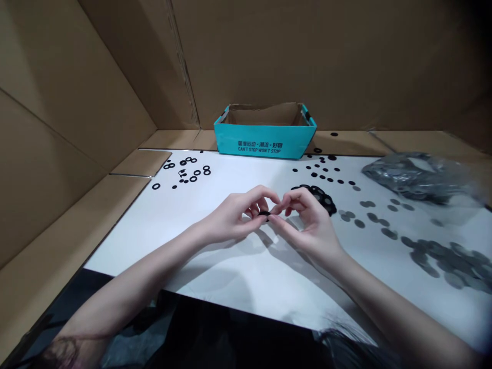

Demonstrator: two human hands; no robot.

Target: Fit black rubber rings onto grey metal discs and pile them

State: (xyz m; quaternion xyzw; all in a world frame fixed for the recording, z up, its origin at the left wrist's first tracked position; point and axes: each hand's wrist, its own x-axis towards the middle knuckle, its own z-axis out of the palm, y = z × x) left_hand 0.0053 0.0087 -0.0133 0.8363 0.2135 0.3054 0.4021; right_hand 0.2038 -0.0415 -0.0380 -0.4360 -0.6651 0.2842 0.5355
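Head view: both hands at a black disc (264,213), nearer the wearer than the turquoise box (265,141).
Left fingers (265,205) and right fingers (275,209) pinch its edges.

Small-parts workspace, its exact kind unclear: white tabletop (230,271) walled by cardboard (307,61), black rings (193,179) far left, discs (457,259) right.
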